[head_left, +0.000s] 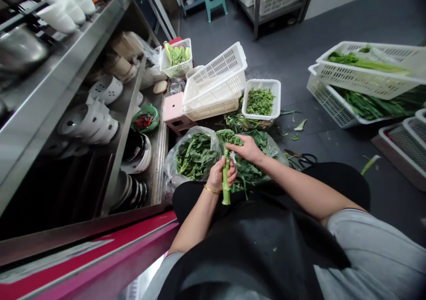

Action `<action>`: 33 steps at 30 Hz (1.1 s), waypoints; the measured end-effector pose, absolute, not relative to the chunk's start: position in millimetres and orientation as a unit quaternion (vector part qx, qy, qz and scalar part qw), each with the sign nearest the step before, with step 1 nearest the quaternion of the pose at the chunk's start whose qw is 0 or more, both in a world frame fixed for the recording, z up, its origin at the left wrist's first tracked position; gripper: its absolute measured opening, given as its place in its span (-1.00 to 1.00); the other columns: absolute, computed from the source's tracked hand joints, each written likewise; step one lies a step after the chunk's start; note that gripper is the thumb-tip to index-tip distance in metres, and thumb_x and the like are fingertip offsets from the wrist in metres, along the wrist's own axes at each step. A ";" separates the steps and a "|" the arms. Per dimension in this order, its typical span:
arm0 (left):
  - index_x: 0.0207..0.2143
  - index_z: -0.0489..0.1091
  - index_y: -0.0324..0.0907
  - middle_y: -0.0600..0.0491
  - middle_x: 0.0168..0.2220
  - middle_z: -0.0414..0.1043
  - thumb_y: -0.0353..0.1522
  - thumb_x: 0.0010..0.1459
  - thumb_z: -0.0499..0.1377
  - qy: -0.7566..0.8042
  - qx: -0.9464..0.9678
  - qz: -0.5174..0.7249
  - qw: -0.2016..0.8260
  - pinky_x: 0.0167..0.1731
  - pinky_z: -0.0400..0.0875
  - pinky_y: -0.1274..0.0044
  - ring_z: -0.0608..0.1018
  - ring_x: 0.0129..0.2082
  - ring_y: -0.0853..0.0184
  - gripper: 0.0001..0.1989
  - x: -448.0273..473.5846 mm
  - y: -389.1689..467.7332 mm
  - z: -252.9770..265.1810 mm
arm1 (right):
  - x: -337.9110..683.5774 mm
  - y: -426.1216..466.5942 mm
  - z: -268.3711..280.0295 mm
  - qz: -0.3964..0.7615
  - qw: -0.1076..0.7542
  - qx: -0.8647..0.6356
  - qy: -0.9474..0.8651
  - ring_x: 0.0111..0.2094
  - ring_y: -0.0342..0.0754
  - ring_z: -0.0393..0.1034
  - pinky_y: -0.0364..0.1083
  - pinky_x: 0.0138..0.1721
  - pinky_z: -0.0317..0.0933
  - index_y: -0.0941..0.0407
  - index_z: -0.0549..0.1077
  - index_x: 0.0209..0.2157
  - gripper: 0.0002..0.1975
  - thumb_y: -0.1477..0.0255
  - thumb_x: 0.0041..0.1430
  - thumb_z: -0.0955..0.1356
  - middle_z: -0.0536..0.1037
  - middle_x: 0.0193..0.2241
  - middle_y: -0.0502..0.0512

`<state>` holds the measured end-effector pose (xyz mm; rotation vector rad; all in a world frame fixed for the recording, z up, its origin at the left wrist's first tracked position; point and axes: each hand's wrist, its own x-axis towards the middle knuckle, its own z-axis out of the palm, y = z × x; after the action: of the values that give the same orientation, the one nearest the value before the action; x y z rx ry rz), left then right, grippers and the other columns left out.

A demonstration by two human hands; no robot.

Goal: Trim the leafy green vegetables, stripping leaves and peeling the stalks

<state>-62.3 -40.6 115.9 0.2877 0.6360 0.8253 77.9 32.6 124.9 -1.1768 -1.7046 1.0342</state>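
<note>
My left hand (222, 174) is wrapped round the thick green stalk of a broccoli (226, 192), its cut end pointing toward me. At the top of the stalk, my right hand (249, 149) has its fingers closed against the stem just under the florets; a small pale scrap shows between the two hands. To the left of the broccoli lies a clear plastic bag (171, 167) full of leafy greens (198, 154). More dark green leaves (248, 170) are in a second bag, partly hidden under my right hand and forearm.
Scissors (306, 159) lie on the floor right of the bags. Beyond are a white basket of cut greens (278, 98), stacked white baskets (216, 100) and a pink box (173, 109). Metal shelving (128, 127) with dishes borders the left. Vegetable baskets (359, 80) stand far right.
</note>
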 end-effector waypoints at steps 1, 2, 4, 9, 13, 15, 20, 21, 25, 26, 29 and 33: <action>-0.41 0.26 -0.20 0.18 -0.66 0.03 -0.10 0.24 -0.10 0.302 0.112 0.388 0.863 -0.85 -0.01 0.67 0.12 -0.78 0.50 -0.62 -60.6 -36.6 115.3 | 77.8 35.9 121.7 0.343 0.404 -0.457 -0.715 -0.56 -0.15 0.27 -0.17 -0.50 0.15 0.17 0.39 -0.42 -0.66 0.15 0.12 0.29 0.42 -0.57 0.01; -0.43 0.25 -0.20 0.18 -0.66 0.01 -0.09 0.25 -0.11 0.303 0.082 0.390 0.866 -0.85 -0.04 0.69 0.08 -0.78 0.51 -0.60 -58.4 -32.3 114.7 | 77.4 38.7 119.7 0.273 0.400 -0.435 -0.759 -0.52 -0.13 0.28 -0.16 -0.47 0.15 0.17 0.40 -0.43 -0.67 0.17 0.15 0.27 0.42 -0.55 0.05; -0.48 0.22 -0.21 0.19 -0.66 -0.04 -0.11 0.27 -0.14 0.313 0.016 0.410 0.856 -0.84 -0.05 0.71 0.05 -0.77 0.54 -0.58 -54.3 -22.3 112.3 | 77.8 45.8 119.4 0.161 0.371 -0.357 -0.842 -0.48 -0.11 0.27 -0.16 -0.46 0.12 0.16 0.40 -0.44 -0.66 0.18 0.17 0.23 0.41 -0.53 0.08; -0.50 0.21 -0.23 0.18 -0.65 -0.05 -0.14 0.29 -0.15 0.341 -0.064 0.456 0.820 -0.77 0.04 0.72 0.11 -0.73 0.54 -0.57 -58.0 5.4 94.8 | 110.9 116.1 121.5 0.132 0.373 -0.403 -0.826 -0.35 -0.04 0.33 -0.13 -0.31 0.18 0.15 0.40 -0.28 -0.63 0.15 0.24 0.18 0.44 -0.42 0.13; -0.47 0.25 -0.22 0.18 -0.67 0.00 -0.14 0.26 -0.08 0.361 -0.045 0.469 0.805 -0.79 0.05 0.69 0.11 -0.75 0.52 -0.61 -65.8 18.2 79.5 | 171.3 215.8 105.5 0.156 0.276 -0.663 -0.678 -0.19 0.12 0.35 -0.01 -0.15 0.20 0.27 0.34 -0.07 -0.45 0.14 0.03 0.39 0.46 -0.29 0.27; -0.46 0.29 -0.22 0.17 -0.67 0.06 -0.14 0.23 -0.02 0.376 -0.031 0.468 0.799 -0.78 0.11 0.67 0.17 -0.74 0.50 -0.64 -66.1 20.5 75.2 | 193.3 242.0 100.9 0.149 0.208 -0.712 -0.654 -0.16 0.16 0.35 0.04 -0.12 0.19 0.36 0.25 0.05 -0.21 0.14 -0.09 0.46 0.45 -0.21 0.38; -0.41 0.39 -0.25 0.00 -0.50 0.40 -0.14 0.14 0.12 0.430 0.045 0.515 0.740 -0.39 0.46 0.47 0.53 -0.39 0.29 -0.67 -55.3 21.8 75.8 | 161.3 174.9 107.5 0.312 0.182 -0.611 -0.704 -0.40 -0.08 0.39 -0.12 -0.32 0.22 0.23 0.46 -0.16 -0.54 0.13 0.09 0.33 0.51 -0.44 0.12; -0.40 0.40 -0.24 -0.02 -0.42 0.44 -0.13 0.13 0.12 0.439 0.059 0.537 0.718 -0.29 0.46 0.45 0.54 -0.28 0.26 -0.67 -50.7 21.5 77.6 | 144.7 145.1 107.9 0.409 0.146 -0.527 -0.730 -0.49 -0.12 0.36 -0.16 -0.42 0.20 0.18 0.50 -0.29 -0.59 0.10 0.07 0.33 0.49 -0.52 0.04; -0.23 0.43 -0.17 -0.02 -0.24 0.50 -0.04 0.12 0.09 0.454 0.137 0.560 0.680 -0.16 0.40 0.47 0.50 -0.10 0.26 -0.60 -24.8 12.3 87.2 | 103.6 33.3 103.6 0.534 0.147 -0.389 -0.736 -0.57 -0.18 0.26 -0.22 -0.58 0.11 0.12 0.41 -0.51 -0.68 0.14 -0.04 0.40 0.39 -0.61 -0.09; -0.16 0.42 -0.16 -0.03 -0.20 0.49 -0.03 0.11 0.10 0.450 0.170 0.538 0.692 -0.15 0.39 0.46 0.49 -0.07 0.25 -0.56 -17.8 6.4 89.7 | 106.1 14.2 103.4 0.553 0.177 -0.408 -0.704 -0.58 -0.19 0.26 -0.22 -0.60 0.11 0.11 0.38 -0.48 -0.72 0.19 -0.04 0.41 0.39 -0.61 -0.11; -0.02 0.37 -0.13 -0.05 -0.09 0.47 -0.07 0.03 0.20 0.445 0.283 0.437 0.729 -0.09 0.38 0.43 0.45 0.00 0.20 -0.49 -3.8 -16.8 96.0 | 151.6 -22.7 108.3 0.666 0.250 -0.468 -0.524 -0.69 -0.21 0.23 -0.22 -0.69 0.15 0.10 0.33 -0.36 -0.73 0.22 0.00 0.39 0.37 -0.67 -0.15; -0.16 0.45 -0.14 -0.04 -0.23 0.54 -0.11 -0.09 0.27 0.526 0.346 0.329 0.704 -0.10 0.42 0.27 0.51 -0.08 0.11 -0.55 -8.2 -28.6 99.2 | 291.3 -68.9 113.3 0.603 0.455 -0.591 -0.284 -0.77 -0.25 0.16 -0.23 -0.77 0.13 0.13 0.27 -0.40 -0.64 0.16 -0.01 0.41 0.37 -0.71 -0.13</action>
<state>-8.2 -28.6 99.2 0.7697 1.1696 0.7312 291.3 -68.9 113.3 -1.4575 -0.7005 1.4880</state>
